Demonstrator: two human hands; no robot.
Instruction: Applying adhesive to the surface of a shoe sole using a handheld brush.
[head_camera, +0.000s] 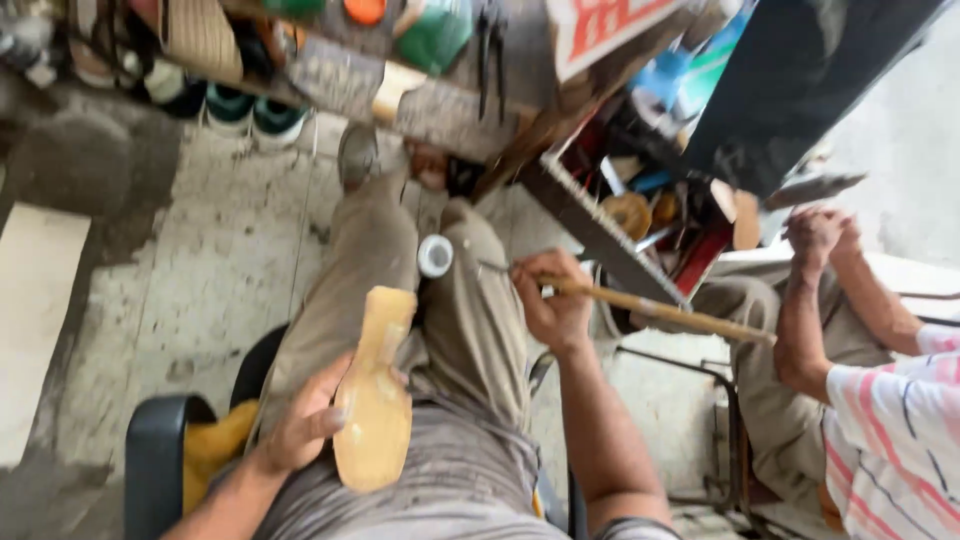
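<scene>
While the person sits with knees apart, the left hand (305, 425) grips a tan shoe sole (375, 395) by its left edge, holding it face-up over the near left thigh. It looks light, thin and fairly stiff, perhaps tacky on its glossy face, so the rim seems the sound place to hold it. The right hand (555, 300) is clenched around a long wooden-handled brush (650, 308), wrist bent, tip pointing left toward a small white pot (435, 256) resting between the knees. At far right, another person's hands (820, 235) are raised near a cluttered toolbox (640, 215).
</scene>
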